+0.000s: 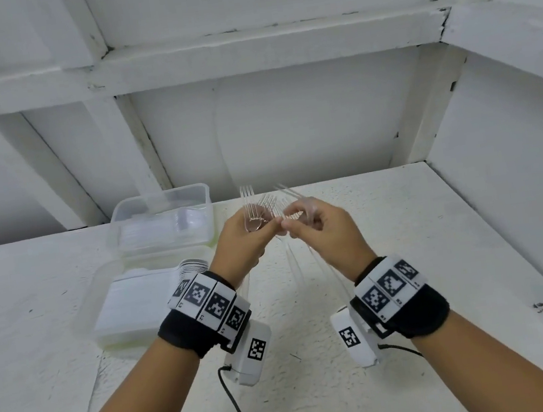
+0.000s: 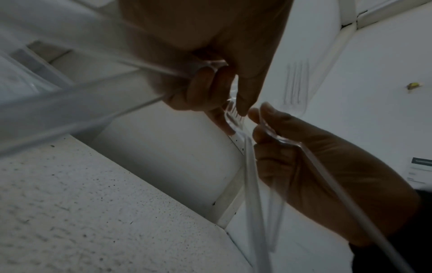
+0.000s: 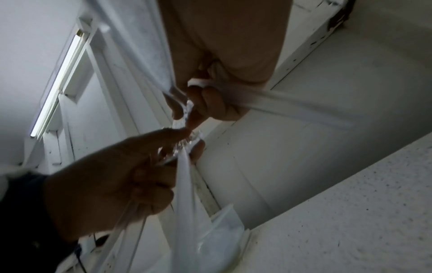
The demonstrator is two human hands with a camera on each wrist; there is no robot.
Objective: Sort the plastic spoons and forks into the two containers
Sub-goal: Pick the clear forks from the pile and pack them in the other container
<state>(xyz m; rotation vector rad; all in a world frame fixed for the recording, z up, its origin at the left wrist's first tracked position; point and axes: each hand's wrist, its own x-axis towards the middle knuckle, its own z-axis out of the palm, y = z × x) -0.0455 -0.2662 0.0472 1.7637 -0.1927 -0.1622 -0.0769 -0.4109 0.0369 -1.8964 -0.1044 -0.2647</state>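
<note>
your left hand (image 1: 245, 231) and right hand (image 1: 314, 224) each pinch clear forks (image 1: 259, 204) above the table (image 1: 405, 240), tines tangled between them. ease them apart slowly, then lay them in the far container (image 1: 161, 220) holding forks.

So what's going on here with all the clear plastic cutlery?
A person is sorting clear cutlery over a white table. The left hand grips a bunch of forks, and the right hand grips a few more pieces beside them. Two clear containers on the left already hold sorted pieces.
</note>
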